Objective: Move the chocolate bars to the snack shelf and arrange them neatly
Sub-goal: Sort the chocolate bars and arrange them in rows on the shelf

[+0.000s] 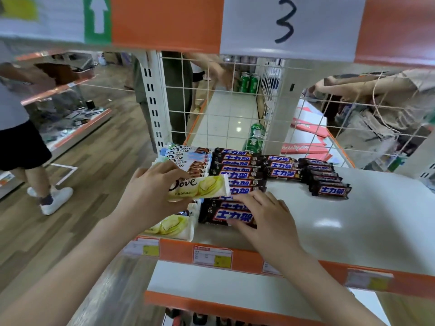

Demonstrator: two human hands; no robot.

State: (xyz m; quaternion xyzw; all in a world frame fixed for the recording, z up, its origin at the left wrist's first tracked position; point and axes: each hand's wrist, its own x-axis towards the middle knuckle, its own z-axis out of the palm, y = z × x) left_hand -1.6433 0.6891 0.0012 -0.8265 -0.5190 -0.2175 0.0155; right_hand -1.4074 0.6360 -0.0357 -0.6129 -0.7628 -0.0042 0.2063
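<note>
A shiny pale yellow bar (202,187) with "Dove" printed on it is held in the left hand (150,196), fingers curled round its end, above the smooth white shelf (353,220). More pale wrapped bars (186,158) are stacked at 11 o'clock of it, and another yellow one (171,228) lies at 7 o'clock by the orange front edge. Dark glossy bars (237,170) with blue and white Chinese letters are lined up in rows. The nearest dark bar (226,214) is pressed by the flat fingers of the right hand (266,215). Bare shelf is seen at 3 o'clock. A big "3" (284,20) is written on the sign above.
</note>
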